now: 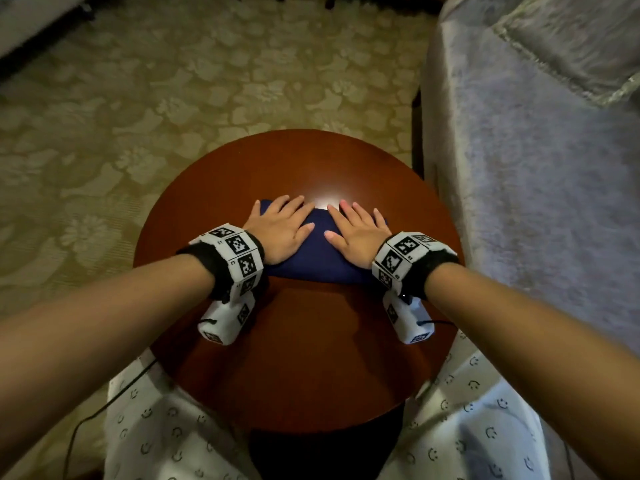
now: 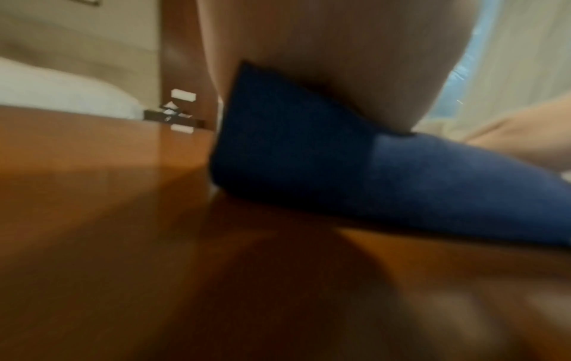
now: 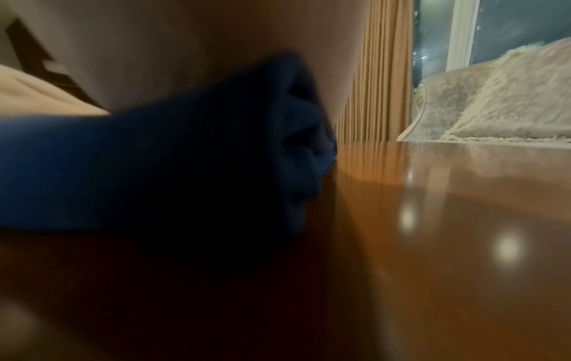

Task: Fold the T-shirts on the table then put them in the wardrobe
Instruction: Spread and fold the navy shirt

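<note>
A navy blue T-shirt (image 1: 320,251), folded into a compact rectangle, lies in the middle of the round brown wooden table (image 1: 311,358). My left hand (image 1: 282,226) lies flat on its left half with straight fingers. My right hand (image 1: 356,230) lies flat on its right half the same way. In the left wrist view the heel of my left hand presses on the folded T-shirt (image 2: 355,156). The right wrist view shows the shirt's stacked layered edge (image 3: 185,166) under my palm. The wardrobe is out of sight.
Patterned beige carpet (image 1: 173,98) surrounds the table. A bed or sofa with a grey cover (image 1: 536,150) stands close on the right. My legs in light patterned trousers (image 1: 166,427) straddle the table's near edge. A curtain (image 3: 377,73) and a window are visible beyond.
</note>
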The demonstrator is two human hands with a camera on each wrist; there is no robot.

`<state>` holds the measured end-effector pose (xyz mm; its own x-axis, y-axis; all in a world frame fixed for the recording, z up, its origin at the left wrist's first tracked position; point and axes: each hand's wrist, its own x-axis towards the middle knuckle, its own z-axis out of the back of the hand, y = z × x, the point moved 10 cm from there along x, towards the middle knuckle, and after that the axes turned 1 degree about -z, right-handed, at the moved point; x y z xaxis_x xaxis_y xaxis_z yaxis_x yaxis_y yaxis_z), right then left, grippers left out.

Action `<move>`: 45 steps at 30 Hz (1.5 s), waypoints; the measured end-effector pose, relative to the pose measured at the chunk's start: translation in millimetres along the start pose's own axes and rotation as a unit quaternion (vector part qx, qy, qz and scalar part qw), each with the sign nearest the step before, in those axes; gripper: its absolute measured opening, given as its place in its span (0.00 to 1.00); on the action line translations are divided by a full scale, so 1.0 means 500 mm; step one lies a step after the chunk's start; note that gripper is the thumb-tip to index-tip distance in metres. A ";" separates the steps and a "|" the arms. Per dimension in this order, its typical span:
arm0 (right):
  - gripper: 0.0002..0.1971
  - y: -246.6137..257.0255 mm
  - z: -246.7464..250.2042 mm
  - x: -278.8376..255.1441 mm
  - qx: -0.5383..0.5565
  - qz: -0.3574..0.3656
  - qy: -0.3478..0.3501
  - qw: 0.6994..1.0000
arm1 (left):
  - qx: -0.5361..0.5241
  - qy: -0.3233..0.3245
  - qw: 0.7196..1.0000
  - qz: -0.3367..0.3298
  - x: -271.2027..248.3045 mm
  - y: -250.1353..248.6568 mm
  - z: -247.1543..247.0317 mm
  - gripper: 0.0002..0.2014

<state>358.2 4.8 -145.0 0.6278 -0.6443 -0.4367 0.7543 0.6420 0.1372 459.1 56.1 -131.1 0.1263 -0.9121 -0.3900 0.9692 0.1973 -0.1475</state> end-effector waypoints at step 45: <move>0.09 0.460 0.168 -0.143 0.665 0.071 0.175 0.723 | -0.824 -0.193 0.513 0.147 -0.472 0.237 0.140 0.22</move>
<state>503.1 163.8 -7.4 0.8053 -0.3176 -0.5006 0.3505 -0.4259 0.8341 559.0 269.7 7.0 0.5558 -0.6964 -0.4540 -0.5573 0.0931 -0.8251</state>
